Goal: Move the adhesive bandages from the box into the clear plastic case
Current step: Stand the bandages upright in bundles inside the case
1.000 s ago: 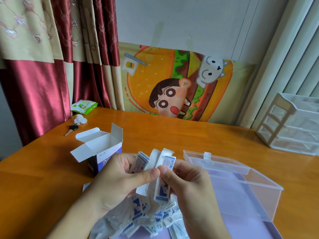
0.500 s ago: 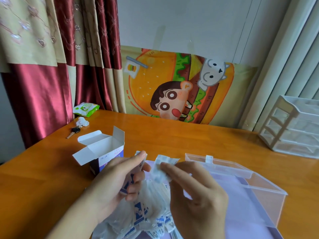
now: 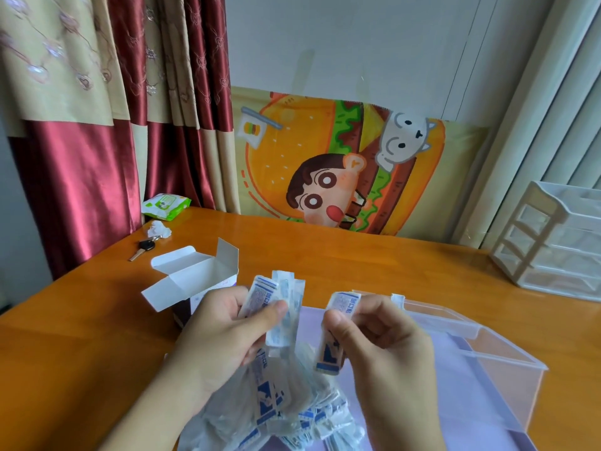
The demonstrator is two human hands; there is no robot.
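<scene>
Now mid-frame: left hand (image 3: 224, 333) gripping bandage stack (image 3: 276, 307), right hand (image 3: 380, 340) pinching one bandage (image 3: 335, 333); case (image 3: 507, 356) lower right.

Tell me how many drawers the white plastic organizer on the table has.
4, as far as the picture shows. They are stacked one above another in the organizer at the table's far right. The frame's right edge cuts the organizer, so part of it is hidden.

Bandage wrappers (image 3: 335, 333) white with blue print; box (image 3: 192, 281) white inside, dark purple low on its side. Table (image 3: 357, 265) orange wood; far left curtain (image 3: 81, 141) dark red and beige with embroidered hearts. Far cloth (image 3: 341, 164) shows an orange burger cartoon; wipes pack (image 3: 166, 206) green and white.
</scene>
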